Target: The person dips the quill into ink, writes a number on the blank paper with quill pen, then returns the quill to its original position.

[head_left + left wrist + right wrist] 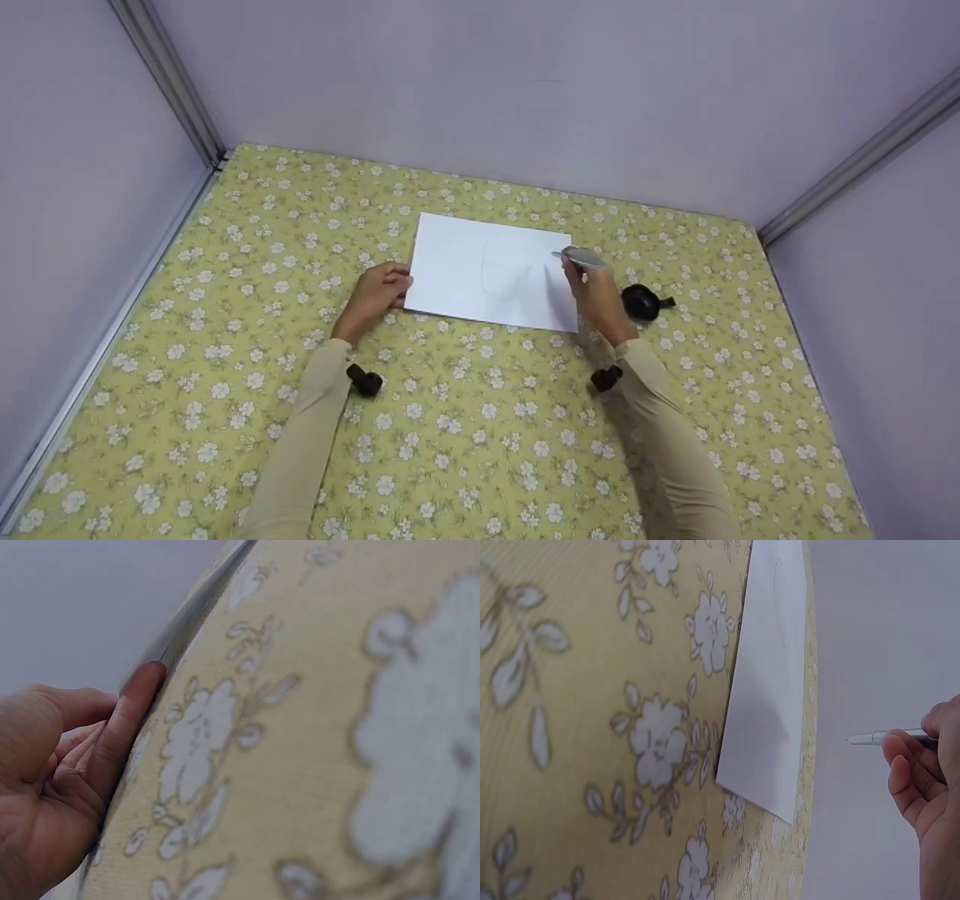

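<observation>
A white sheet of paper lies on the flowered cloth, with a faint pencil-thin oval outline near its middle. At its left edge is my left hand, one outstretched digit touching the paper's border in the left wrist view. My right hand pinches a slim silver pen between thumb and fingers. Its tip points left, raised above the right part of the sheet, and the hand casts a shadow on the paper.
Right of the right hand sits a small round black object with a short handle. Yellow flowered cloth covers the table. Pale panels enclose the back and both sides. A small black device is on each wrist.
</observation>
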A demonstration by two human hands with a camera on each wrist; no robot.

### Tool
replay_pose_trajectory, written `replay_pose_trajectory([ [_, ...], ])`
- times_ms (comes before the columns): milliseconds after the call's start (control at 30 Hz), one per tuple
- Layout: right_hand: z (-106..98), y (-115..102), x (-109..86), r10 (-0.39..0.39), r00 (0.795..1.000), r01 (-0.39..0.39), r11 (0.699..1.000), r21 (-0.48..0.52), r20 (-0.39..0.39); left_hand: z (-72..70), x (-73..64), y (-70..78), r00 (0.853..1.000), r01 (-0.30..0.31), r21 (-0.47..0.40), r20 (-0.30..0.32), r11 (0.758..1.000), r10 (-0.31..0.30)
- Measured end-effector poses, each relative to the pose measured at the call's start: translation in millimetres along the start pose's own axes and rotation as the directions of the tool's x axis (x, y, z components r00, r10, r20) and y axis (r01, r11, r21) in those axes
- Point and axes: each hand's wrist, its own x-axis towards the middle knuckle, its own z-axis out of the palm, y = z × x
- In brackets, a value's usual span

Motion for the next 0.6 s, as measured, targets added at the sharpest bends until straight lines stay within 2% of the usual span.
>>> replay_pose_trajectory([
  [100,-4.5,1.1,-2.4,0.031,0.999,-0.031,0.999,0.013,0.014,-0.4,-0.1,0.7,1.000,0.014,0.012,-0.007,1.000,-0.014],
  [167,-7.6,2.0,-4.0,0.022,1.000,-0.023,1.000,0.016,0.016,-0.5,0.2,1.2,1.000,0.029,0.023,-0.013,0.999,-0.029],
  [333,-12.2,8.7,-8.4,-0.067,0.998,0.068,0.998,0.017,-0.015,-1.2,0.5,2.6,0.999,0.047,0.064,-0.023,0.997,-0.045],
  [467,-14.6,15.0,-11.9,-0.119,0.992,0.120,0.992,0.049,-0.037,-0.4,0.5,2.6,0.999,0.034,0.016,-0.016,0.999,-0.034],
  [600,-19.3,16.4,-15.7,-0.084,0.996,0.085,0.995,0.055,-0.020,0.6,-0.2,1.5,1.000,0.019,0.029,-0.018,0.999,-0.019],
])
